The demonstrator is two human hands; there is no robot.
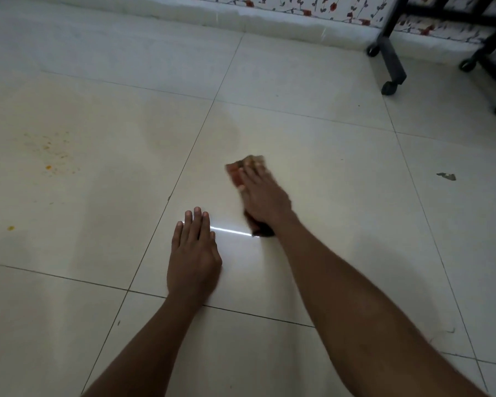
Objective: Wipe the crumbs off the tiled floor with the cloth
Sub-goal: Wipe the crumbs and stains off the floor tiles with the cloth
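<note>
Pressing flat, the right hand (pixel 265 196) pins a reddish-brown folded cloth (pixel 242 170) to the glossy cream tiled floor (pixel 327 173). Left hand (pixel 194 253) rests open-palmed beside it. Orange crumbs (pixel 48 156) lie well apart, far left.

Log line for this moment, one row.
right hand presses cloth on tile | left hand flat on floor | crumbs far left, unwiped
</note>
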